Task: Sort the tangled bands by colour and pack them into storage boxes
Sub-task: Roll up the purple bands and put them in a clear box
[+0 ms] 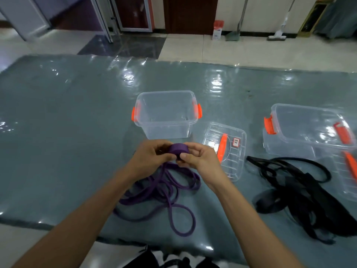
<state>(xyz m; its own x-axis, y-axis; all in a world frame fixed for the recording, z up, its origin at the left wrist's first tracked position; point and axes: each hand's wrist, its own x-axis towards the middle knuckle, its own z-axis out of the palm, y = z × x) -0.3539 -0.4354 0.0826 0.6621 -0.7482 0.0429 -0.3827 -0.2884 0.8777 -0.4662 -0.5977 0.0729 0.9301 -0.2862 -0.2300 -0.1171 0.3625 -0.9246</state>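
Observation:
A purple band is partly wound into a tight roll held between both hands, just in front of a clear storage box with orange clips. My left hand grips the roll's left side and my right hand pinches its right side. The rest of the purple band trails down in loose loops on the mat below my wrists. A tangle of black bands lies on the mat to the right, apart from both hands.
A clear lid with an orange handle lies right of the near box. A second clear box stands at the far right with another lid beside it. Everything rests on a glossy grey-green mat on a tiled floor.

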